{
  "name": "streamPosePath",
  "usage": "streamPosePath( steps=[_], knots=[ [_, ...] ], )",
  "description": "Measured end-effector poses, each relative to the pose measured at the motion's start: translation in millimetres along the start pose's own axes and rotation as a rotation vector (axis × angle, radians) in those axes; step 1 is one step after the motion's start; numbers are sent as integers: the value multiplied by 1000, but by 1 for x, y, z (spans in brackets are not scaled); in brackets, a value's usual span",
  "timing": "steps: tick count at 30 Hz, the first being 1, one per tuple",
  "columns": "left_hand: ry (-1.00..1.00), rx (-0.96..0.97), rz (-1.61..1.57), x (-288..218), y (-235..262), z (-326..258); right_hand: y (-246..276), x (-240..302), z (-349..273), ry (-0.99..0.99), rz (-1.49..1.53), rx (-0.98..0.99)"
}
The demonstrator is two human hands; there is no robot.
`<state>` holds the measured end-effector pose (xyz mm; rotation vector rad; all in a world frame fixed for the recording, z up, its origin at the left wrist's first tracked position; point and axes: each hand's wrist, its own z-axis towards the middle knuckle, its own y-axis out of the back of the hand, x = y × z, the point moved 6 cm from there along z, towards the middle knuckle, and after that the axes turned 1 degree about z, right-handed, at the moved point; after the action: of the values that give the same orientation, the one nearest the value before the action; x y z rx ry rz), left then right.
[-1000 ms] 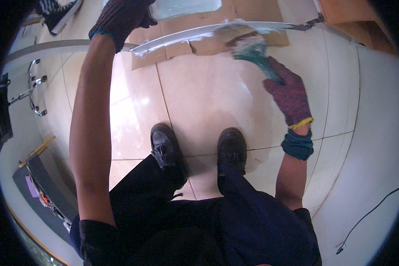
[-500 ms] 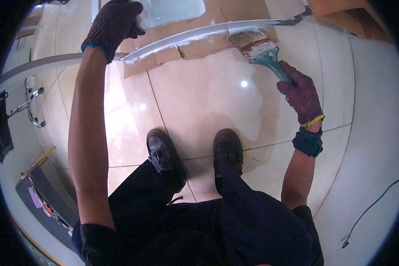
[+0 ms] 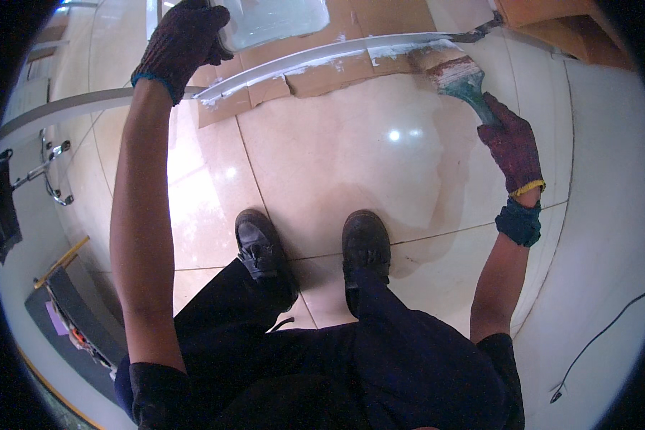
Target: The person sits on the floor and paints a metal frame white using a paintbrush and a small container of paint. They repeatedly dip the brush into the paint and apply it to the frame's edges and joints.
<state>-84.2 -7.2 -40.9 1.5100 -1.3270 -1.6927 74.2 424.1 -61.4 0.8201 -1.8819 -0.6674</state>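
My left hand (image 3: 180, 44), in a dark knitted glove with a blue cuff, has its fingers curled round the near-left rim of a translucent tub (image 3: 279, 23) with pale contents. In a maroon glove with a yellow cuff, my right hand (image 3: 510, 140) grips the green handle of a wide paintbrush (image 3: 460, 80). The bristles, whitish and brown, rest at the right part of a long pale strip (image 3: 294, 61). White paint smears the strip and the cardboard (image 3: 319, 80) beneath it.
Large cream tiles cover the floor (image 3: 322, 158). A brown box (image 3: 573, 32) stands at the far right. A black cable (image 3: 602, 337) hangs at the right wall. Chrome fittings (image 3: 57, 168) and a grey holder with small items (image 3: 72, 312) are on the left.
My right hand and the paintbrush have moved right along the strip, and white paint now shows on the cardboard where the bristles were. My left hand keeps its place at the tub.
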Motion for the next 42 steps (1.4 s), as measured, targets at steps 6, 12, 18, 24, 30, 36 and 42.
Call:
streamPosePath(
  steps=[6, 12, 18, 24, 30, 36, 42],
  knots=[
    [364, -7, -431, -19, -4, -6, -5, -1, 0, 232, -115, -61],
    [337, 63, -233, -8, -2, 2, -8, 3, 5, 123, -84, -5],
    [311, 9, -304, -16, -2, -3, -7, 4, 2, 159, -14, 13],
    [363, 39, -333, -6, -3, -1, -8, 8, 4, 99, -50, 34],
    [354, 48, -282, -10, -5, 0, -8, 5, 7, 205, -52, -34],
    [234, 50, -287, -1, -7, 1, -5, 0, 6, 29, -80, -5],
    [226, 56, -193, 6, -2, 5, -10, 34, -5, 380, -123, 26]
  ],
)
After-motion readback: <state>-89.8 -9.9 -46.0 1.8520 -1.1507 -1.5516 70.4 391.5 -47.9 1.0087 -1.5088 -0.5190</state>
